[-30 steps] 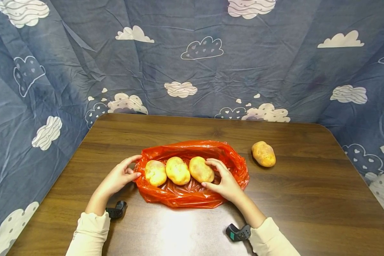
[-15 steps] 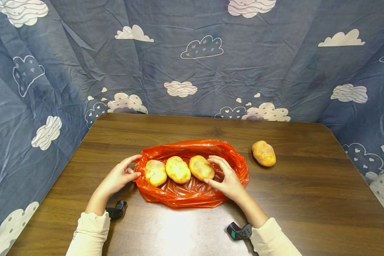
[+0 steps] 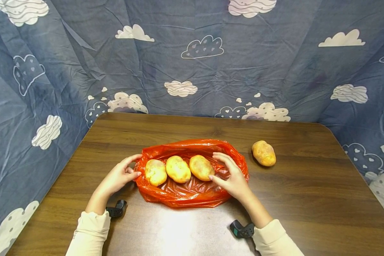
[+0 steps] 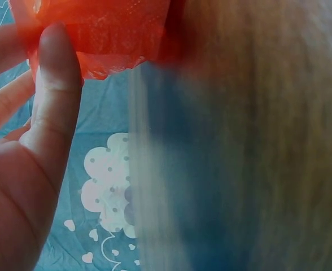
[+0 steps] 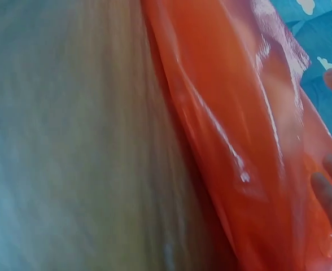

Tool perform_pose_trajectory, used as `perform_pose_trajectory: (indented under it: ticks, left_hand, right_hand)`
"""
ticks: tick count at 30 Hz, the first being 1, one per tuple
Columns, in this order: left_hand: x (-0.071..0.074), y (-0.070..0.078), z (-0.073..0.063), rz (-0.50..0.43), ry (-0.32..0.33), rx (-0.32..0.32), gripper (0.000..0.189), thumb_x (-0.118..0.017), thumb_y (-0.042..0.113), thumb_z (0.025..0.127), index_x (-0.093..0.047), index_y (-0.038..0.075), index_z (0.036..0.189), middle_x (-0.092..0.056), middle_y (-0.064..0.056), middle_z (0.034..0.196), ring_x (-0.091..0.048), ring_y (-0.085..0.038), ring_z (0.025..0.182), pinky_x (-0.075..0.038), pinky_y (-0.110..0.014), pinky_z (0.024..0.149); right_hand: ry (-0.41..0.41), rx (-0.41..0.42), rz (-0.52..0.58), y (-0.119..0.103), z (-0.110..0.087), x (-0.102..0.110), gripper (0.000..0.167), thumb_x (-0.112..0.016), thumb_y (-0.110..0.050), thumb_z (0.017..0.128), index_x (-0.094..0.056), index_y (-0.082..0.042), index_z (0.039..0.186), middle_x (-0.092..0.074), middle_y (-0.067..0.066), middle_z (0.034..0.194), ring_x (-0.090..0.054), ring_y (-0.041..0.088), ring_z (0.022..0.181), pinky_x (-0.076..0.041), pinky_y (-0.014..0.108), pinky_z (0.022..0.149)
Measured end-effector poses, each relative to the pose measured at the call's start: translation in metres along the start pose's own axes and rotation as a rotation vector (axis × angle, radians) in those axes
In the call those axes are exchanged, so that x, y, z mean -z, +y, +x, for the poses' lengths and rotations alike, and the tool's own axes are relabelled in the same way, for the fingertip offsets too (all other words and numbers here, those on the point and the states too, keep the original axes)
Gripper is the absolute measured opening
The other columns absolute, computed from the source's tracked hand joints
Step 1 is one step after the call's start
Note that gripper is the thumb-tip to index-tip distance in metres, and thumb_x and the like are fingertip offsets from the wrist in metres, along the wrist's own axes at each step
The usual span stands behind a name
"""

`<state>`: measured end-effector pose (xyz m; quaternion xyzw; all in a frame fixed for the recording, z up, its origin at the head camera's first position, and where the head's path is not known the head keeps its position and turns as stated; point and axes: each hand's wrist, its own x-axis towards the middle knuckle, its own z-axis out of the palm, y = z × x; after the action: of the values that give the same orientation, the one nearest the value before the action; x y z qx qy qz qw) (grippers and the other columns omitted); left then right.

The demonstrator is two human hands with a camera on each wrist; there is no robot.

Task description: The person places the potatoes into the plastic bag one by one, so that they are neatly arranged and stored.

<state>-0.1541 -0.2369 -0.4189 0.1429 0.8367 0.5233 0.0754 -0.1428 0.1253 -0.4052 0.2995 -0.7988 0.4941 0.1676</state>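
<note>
A red plastic bag (image 3: 192,199) lies with its mouth spread wide on the table. Inside it a left potato (image 3: 155,173), a middle potato (image 3: 178,169) and a right potato (image 3: 201,168) sit in a row. My left hand (image 3: 116,177) holds the bag's left end, thumb and fingers on the plastic; the left wrist view shows the thumb (image 4: 59,73) against the red film. Over the bag's right part is my right hand (image 3: 232,179), fingers spread, thumb tip beside the right potato. The right wrist view shows loose fingers (image 5: 330,192) over the bag.
One more potato (image 3: 264,153) lies on the wooden table (image 3: 307,185), to the right of the bag. A blue cloth with white clouds (image 3: 192,71) hangs behind the table's far edge. Both wrists wear black camera mounts.
My right hand has let go of the right potato and drawn back a little to the right, its fingers parting from it. The left hand and the potatoes have stayed put.
</note>
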Motion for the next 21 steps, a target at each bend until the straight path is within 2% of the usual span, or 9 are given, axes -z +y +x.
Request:
perform_pose_trajectory:
  ticks: [4,8,11,15,19,21]
  left_hand:
    - [0.0,-0.003,0.001,0.002,0.001,0.0,0.057,-0.062,0.003,0.083,-0.036,-0.001,0.133,-0.053,-0.009,0.064,-0.049,-0.021,0.056,-0.037,-0.025,0.047]
    - [0.0,-0.004,0.001,0.002,-0.001,-0.003,0.057,-0.062,0.002,0.083,-0.036,-0.001,0.133,-0.053,-0.009,0.064,-0.049,-0.021,0.055,-0.037,-0.025,0.046]
    - [0.0,-0.002,0.0,0.002,-0.003,0.001,0.056,-0.061,0.0,0.083,-0.035,-0.003,0.133,-0.053,-0.009,0.064,-0.049,-0.02,0.055,-0.037,-0.024,0.046]
    - [-0.001,0.01,-0.002,0.005,-0.004,-0.001,0.054,-0.059,-0.005,0.083,-0.035,-0.007,0.131,-0.053,-0.012,0.063,-0.048,-0.021,0.055,-0.037,-0.024,0.046]
    - [-0.002,0.026,-0.006,0.012,-0.004,-0.007,0.051,-0.058,-0.007,0.082,-0.036,-0.01,0.129,-0.052,-0.015,0.063,-0.047,-0.02,0.054,-0.036,-0.024,0.046]
    - [-0.002,0.029,-0.006,0.013,-0.005,-0.008,0.051,-0.058,-0.007,0.082,-0.036,-0.01,0.128,-0.052,-0.015,0.063,-0.047,-0.02,0.054,-0.036,-0.023,0.046]
  right_hand:
    - [0.035,0.03,-0.005,-0.001,0.001,0.007,0.057,-0.075,0.009,0.063,-0.05,0.008,0.114,-0.049,0.02,0.119,-0.043,0.031,0.113,-0.027,0.027,0.099]
    - [0.07,0.035,0.011,0.0,0.002,0.014,0.057,-0.074,0.013,0.062,-0.05,0.011,0.113,-0.049,0.023,0.117,-0.046,0.031,0.11,-0.031,0.026,0.096]
    - [0.101,0.036,-0.018,0.0,0.002,0.02,0.057,-0.075,0.013,0.061,-0.05,0.012,0.112,-0.05,0.024,0.115,-0.045,0.031,0.11,-0.031,0.025,0.097]
    - [0.151,0.04,-0.078,0.002,0.003,0.03,0.058,-0.077,0.012,0.059,-0.051,0.012,0.111,-0.051,0.024,0.115,-0.044,0.03,0.112,-0.028,0.025,0.098]
    - [0.202,0.027,-0.083,0.006,0.002,0.039,0.058,-0.075,0.015,0.059,-0.05,0.012,0.112,-0.05,0.025,0.116,-0.044,0.024,0.112,-0.03,0.025,0.097]
    - [0.224,0.014,-0.082,0.008,0.002,0.043,0.058,-0.074,0.016,0.06,-0.05,0.012,0.113,-0.049,0.026,0.117,-0.044,0.021,0.113,-0.031,0.025,0.096]
